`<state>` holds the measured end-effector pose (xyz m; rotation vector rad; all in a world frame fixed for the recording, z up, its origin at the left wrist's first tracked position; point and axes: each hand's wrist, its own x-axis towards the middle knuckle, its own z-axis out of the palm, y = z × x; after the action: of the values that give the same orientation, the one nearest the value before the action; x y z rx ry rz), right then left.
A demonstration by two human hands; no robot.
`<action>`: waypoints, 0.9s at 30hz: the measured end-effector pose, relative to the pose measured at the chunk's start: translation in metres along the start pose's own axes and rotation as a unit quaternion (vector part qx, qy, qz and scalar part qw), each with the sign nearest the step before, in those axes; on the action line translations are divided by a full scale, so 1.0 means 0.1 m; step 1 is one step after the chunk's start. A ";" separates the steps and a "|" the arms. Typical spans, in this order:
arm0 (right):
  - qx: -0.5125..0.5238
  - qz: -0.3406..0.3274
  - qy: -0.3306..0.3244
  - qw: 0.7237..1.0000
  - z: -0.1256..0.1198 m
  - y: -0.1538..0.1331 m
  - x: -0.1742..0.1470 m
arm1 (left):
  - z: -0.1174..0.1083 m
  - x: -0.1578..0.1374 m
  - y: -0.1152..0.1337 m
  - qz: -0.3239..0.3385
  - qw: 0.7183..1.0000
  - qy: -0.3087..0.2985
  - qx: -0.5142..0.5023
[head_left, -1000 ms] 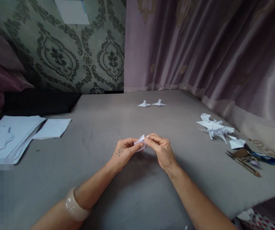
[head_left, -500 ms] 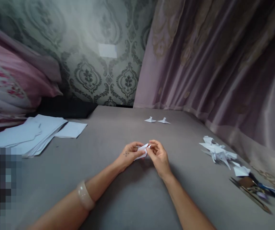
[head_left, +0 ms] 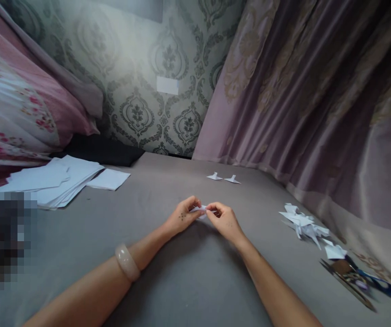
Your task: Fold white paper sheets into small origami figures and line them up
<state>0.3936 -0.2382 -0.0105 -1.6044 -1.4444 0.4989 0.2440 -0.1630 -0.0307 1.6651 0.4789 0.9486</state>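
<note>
Between my two hands, at the middle of the table, is a small folded white paper (head_left: 202, 210), mostly covered by the fingers. My left hand (head_left: 184, 216) is closed on its left end, thumb along the near side. My right hand (head_left: 225, 220) pinches the right end between thumb and forefinger. The fingertips of both hands nearly meet. Beyond them stand two small folded paper figures, a left one (head_left: 215, 176) and a right one (head_left: 233, 179), with pointed wings and an upright part. A pale bangle (head_left: 127, 262) circles my left wrist.
White paper sheets (head_left: 50, 179) are stacked at the left, beside a smaller paper pile (head_left: 110, 179). Several folded paper pieces (head_left: 304, 222) are heaped at the right, near blue-handled scissors (head_left: 379, 281). A black flat item (head_left: 113, 152) lies at the back left. Curtains (head_left: 250, 113) hang along the right.
My fingers have closed further over the folded paper, so less of it shows, and my right hand has turned its back more toward me. The camera view has shifted slightly.
</note>
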 end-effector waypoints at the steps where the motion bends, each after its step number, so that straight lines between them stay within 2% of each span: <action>1: -0.002 -0.002 -0.003 1.000 0.00 0.01 0.02 | -0.01 0.00 0.00 -0.004 1.000 0.004 0.011; 4: -0.018 -0.013 -0.014 1.000 -0.01 0.00 0.07 | -0.03 0.01 0.01 -0.026 0.999 0.007 0.030; 7: -0.057 -0.060 -0.023 0.996 -0.04 -0.06 0.13 | -0.04 0.02 0.05 -0.033 0.998 0.027 0.036; 9: -0.074 -0.077 -0.053 0.993 -0.09 -0.13 0.16 | -0.04 0.02 0.09 -0.034 0.997 0.044 0.045; 14: -0.083 -0.047 -0.107 0.990 -0.21 -0.23 0.20 | -0.05 0.02 0.14 -0.050 0.996 0.054 0.054; 23: -0.092 -0.054 -0.087 0.990 -0.26 -0.31 0.21 | -0.04 0.01 0.18 -0.064 0.995 0.063 0.050; 27: -0.043 0.009 -0.079 0.996 -0.23 -0.32 0.22 | -0.03 0.01 0.17 -0.044 0.996 0.070 0.032</action>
<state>0.3982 -0.2276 0.0335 -1.6779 -1.5885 0.5931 0.2395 -0.1654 -0.0146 1.6270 0.6784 0.9974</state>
